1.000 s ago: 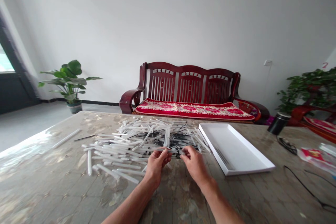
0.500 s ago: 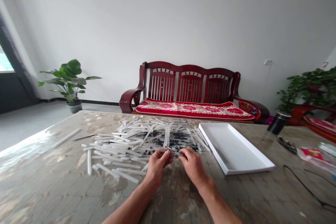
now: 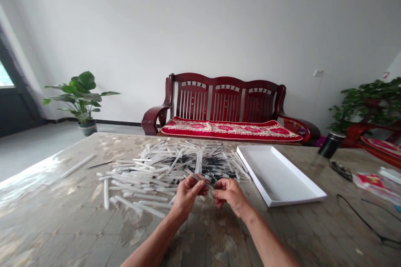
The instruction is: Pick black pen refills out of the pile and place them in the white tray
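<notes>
My left hand (image 3: 187, 194) pinches a slim pen-like tube (image 3: 207, 185) between thumb and fingers, just above the table. The tube slants down toward the right, where my right hand (image 3: 231, 195) is closed at its other end. Its exact make is too small to tell. Right behind my hands spreads a loose pile of white pen-like tubes (image 3: 134, 177), with thin black sticks (image 3: 219, 167) heaped among them. To the right of the pile a shallow white box (image 3: 291, 175) holds a few thin dark sticks (image 3: 265, 185) along its left side.
A patterned table top (image 3: 94, 233) carries everything. On its left lie a single white tube (image 3: 77, 165) and a dark stick (image 3: 99, 164). A black cylinder (image 3: 330, 145), black cables (image 3: 363, 217) and a red-and-white packet (image 3: 372, 181) are at the right. Beyond stands a wooden bench (image 3: 225, 100).
The tube between my hands has gone from nearly level to slanting down rightward. My right hand has turned and dropped slightly, its fingers curling under. The pile and box look unaltered.
</notes>
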The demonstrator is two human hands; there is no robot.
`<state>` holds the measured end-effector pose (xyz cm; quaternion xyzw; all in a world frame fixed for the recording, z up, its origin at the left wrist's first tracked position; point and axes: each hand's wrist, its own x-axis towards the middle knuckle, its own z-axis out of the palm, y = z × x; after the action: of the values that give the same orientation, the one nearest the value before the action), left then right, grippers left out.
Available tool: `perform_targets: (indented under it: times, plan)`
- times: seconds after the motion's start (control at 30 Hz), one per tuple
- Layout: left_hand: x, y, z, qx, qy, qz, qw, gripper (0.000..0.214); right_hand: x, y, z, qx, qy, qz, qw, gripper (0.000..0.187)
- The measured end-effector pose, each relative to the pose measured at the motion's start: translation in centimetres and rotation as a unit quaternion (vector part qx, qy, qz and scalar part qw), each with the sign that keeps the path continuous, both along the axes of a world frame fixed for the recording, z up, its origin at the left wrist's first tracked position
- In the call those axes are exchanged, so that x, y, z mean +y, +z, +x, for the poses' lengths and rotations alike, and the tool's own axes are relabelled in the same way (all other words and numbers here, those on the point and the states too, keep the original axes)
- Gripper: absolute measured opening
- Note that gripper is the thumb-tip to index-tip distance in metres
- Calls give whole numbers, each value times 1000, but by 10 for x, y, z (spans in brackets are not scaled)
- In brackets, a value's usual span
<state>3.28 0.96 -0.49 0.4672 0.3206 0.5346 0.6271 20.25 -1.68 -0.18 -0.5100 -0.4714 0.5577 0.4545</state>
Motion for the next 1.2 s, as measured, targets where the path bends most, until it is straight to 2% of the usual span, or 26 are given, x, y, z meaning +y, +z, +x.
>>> perform_targets:
  times: [0.07, 0.2, 0.3, 0.4, 0.57, 0.67, 0.8, 0.87, 0.97, 1.07, 1.2]
  plan:
    - [1, -2, 0, -2, 10, -21, 1000, 43, 1, 0, 0, 3, 1, 3, 1000, 42]
    - [1, -5, 2, -29, 55, -70, 996, 42, 3, 4, -1, -8, 6, 59, 998, 44]
    - [-1, -5, 3, -28, 43, -81, 995, 43, 4, 6, -2, -85, 9, 111, 990, 27]
    - [-3, -6, 5, -24, 11, -90, 996, 46, 3, 6, -2, -176, 6, 168, 970, 8]
    - [-6, -6, 8, -28, 4, -95, 995, 48, 4, 13, -1, -247, 15, 179, 952, 8]
    - [-8, -4, 9, -68, 26, -92, 993, 46, 5, 18, 1, -196, 16, 137, 971, 6]
    - [-8, 0, 8, -119, 58, -102, 986, 46, 9, 21, 4, -31, -29, 29, 999, 40]
    - [-8, 0, 7, -133, 61, -106, 984, 47, 10, 20, 4, 28, -28, -8, 999, 51]
    - [-8, -1, 8, -121, 60, -88, 987, 47, 12, 17, -2, 103, 1, -41, 994, 53]
    - [-11, -3, 9, -73, 69, -57, 993, 45, 15, 10, -12, 172, -34, -44, 984, 49]
    - [-15, -2, 12, -12, 46, -15, 999, 54, 22, 5, -9, 190, -68, -33, 979, 48]
